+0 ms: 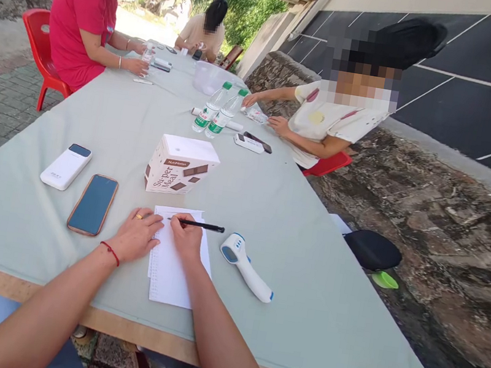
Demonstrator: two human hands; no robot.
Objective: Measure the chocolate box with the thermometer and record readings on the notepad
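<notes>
A black pen (pixel 202 225) is gripped in my right hand (pixel 185 238), its tip near the top of a white sheet of paper (pixel 173 278). Small marks run down the sheet's left side. My left hand (pixel 139 234) lies flat with fingers spread, its fingertips on the paper's left edge. To the right of the paper rests a white and blue infrared thermometer (pixel 246 266). Just beyond the sheet stands a white box (pixel 183 168) with chocolate bars printed on it. A phone in an orange-brown case (pixel 93 204) and a white power bank (pixel 66 167) lie left of my left hand.
Two water bottles with green caps (pixel 217 111) stand past the box, close to a white device (pixel 249 143) and a dark phone. A clear plastic basin (pixel 213 77) sits farther back. Three other people sit around the cloth-covered table (pixel 301 305), handling small items.
</notes>
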